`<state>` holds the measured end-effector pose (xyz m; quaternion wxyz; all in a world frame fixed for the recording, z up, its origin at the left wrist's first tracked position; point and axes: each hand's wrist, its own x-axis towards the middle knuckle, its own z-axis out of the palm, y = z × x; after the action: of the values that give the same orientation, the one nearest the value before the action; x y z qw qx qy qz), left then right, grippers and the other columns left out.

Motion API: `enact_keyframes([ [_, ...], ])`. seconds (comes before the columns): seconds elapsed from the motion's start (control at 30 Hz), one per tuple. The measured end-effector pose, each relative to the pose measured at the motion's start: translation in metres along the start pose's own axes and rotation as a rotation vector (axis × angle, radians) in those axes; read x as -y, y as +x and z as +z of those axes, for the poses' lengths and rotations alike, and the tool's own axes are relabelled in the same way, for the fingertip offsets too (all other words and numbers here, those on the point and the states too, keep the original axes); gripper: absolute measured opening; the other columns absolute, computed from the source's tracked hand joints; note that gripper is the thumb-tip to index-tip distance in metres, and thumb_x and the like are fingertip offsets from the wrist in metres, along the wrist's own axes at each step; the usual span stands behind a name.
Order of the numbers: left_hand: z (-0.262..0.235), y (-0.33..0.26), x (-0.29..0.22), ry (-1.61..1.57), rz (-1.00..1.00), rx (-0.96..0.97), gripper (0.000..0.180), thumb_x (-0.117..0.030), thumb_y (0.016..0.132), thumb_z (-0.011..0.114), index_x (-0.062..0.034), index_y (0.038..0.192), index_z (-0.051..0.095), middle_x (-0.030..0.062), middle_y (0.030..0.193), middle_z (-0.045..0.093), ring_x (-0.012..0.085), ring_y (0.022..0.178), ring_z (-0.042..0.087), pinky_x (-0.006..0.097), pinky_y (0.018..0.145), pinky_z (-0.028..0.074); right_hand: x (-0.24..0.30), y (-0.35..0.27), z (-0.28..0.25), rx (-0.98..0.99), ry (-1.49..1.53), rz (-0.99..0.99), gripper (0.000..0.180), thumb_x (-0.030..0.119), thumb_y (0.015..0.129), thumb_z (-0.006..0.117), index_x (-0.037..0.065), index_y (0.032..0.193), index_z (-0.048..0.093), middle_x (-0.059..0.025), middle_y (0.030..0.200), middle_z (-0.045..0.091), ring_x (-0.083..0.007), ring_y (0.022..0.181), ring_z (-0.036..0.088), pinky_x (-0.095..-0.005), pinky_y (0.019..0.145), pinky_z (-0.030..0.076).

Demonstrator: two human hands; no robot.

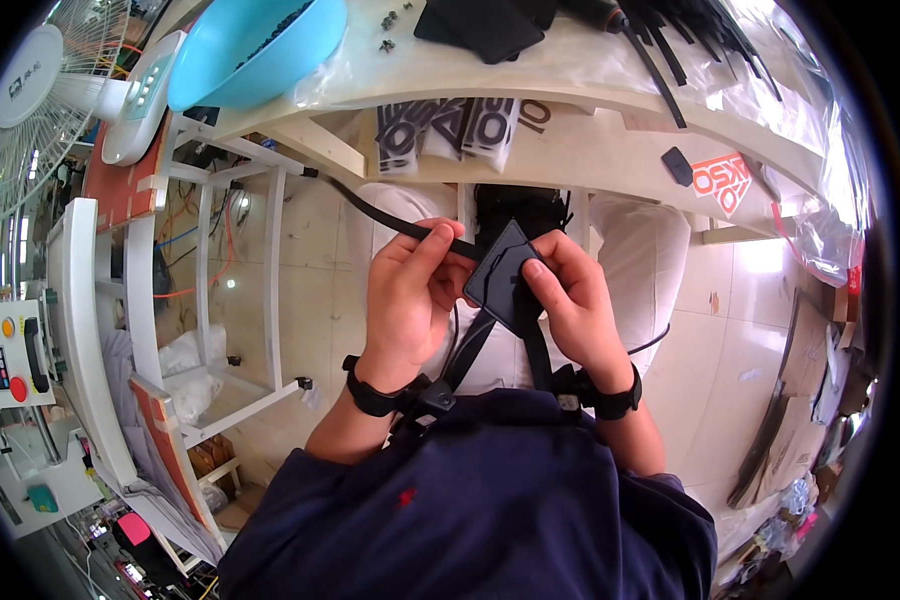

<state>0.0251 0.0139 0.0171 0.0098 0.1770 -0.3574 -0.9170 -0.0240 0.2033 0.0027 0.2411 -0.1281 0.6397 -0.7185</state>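
My left hand pinches a flat black strap between thumb and fingers. From there the strap's free end runs up and left, and its other end meets a dark, flat, leather-like rectangular piece. That piece is tilted corner-up in front of my lap, with a narrow curved line or slit across its upper part. My right hand grips its right edge, thumb on top and fingers behind. Whether the strap passes through the piece or only lies against it, I cannot tell.
On the workbench sit a blue bowl of small black parts, black flat pieces and loose black straps. The shelf beneath holds printed clear packets and an orange card. A fan and metal frame stand left.
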Motion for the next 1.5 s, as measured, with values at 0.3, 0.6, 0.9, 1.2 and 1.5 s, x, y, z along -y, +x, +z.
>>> enact_keyframes([
  [0.3, 0.007, -0.008, -0.001, 0.425, 0.183, -0.027, 0.031, -0.022, 0.106, 0.052, 0.005, 0.116, 0.064, 0.0103, 0.097, 0.071, 0.0156, 0.082, 0.07, 0.026, 0.072, 0.054, -0.005, 0.003, -0.001, -0.005, -0.075, -0.029, 0.014, 0.013, 0.101, 0.059, -0.001, 0.099, 0.057, 0.0, 0.079, 0.06, -0.0055, 0.074, 0.05, -0.0222, 0.067, 0.043],
  [0.6, -0.001, -0.015, -0.022, 0.517, 0.139, 0.235, 0.044, -0.028, 0.11, 0.039, 0.0065, 0.124, 0.061, 0.0127, 0.105, 0.067, 0.0167, 0.089, 0.067, 0.028, 0.082, 0.051, -0.007, 0.003, 0.002, -0.035, -0.139, -0.091, 0.012, 0.01, 0.098, 0.061, -0.001, 0.098, 0.058, -0.0039, 0.085, 0.063, -0.0082, 0.077, 0.055, -0.0239, 0.07, 0.046],
  [0.9, 0.013, -0.025, -0.015, 0.651, 0.165, 0.141, 0.038, 0.005, 0.093, 0.06, 0.0047, 0.131, 0.057, 0.0067, 0.106, 0.065, 0.0101, 0.098, 0.061, 0.025, 0.086, 0.051, -0.002, 0.003, 0.008, -0.122, -0.363, -0.059, 0.014, 0.008, 0.09, 0.069, -0.002, 0.099, 0.062, -0.0098, 0.082, 0.067, -0.0166, 0.073, 0.063, -0.0275, 0.069, 0.05],
  [1.2, 0.003, -0.021, -0.019, 0.815, 0.139, 0.128, 0.042, 0.006, 0.091, 0.058, 0.0011, 0.133, 0.058, 0.0045, 0.102, 0.065, 0.0086, 0.091, 0.061, 0.026, 0.081, 0.052, 0.004, 0.006, 0.011, -0.045, -0.645, -0.661, 0.038, -0.002, 0.067, 0.078, 0.01, 0.102, 0.069, -0.0103, 0.114, 0.062, -0.032, 0.101, 0.061, -0.0403, 0.081, 0.051],
  [1.5, 0.007, -0.022, -0.02, 1.048, 0.13, 0.243, 0.054, 0.009, 0.09, 0.055, 0.0042, 0.143, 0.049, 0.0047, 0.105, 0.065, 0.0096, 0.095, 0.063, 0.026, 0.089, 0.051, 0.003, 0.008, 0.016, -0.03, -0.518, -0.631, 0.024, -0.004, 0.074, 0.075, 0.004, 0.095, 0.067, -0.0108, 0.105, 0.063, -0.0269, 0.089, 0.063, -0.0349, 0.074, 0.053],
])
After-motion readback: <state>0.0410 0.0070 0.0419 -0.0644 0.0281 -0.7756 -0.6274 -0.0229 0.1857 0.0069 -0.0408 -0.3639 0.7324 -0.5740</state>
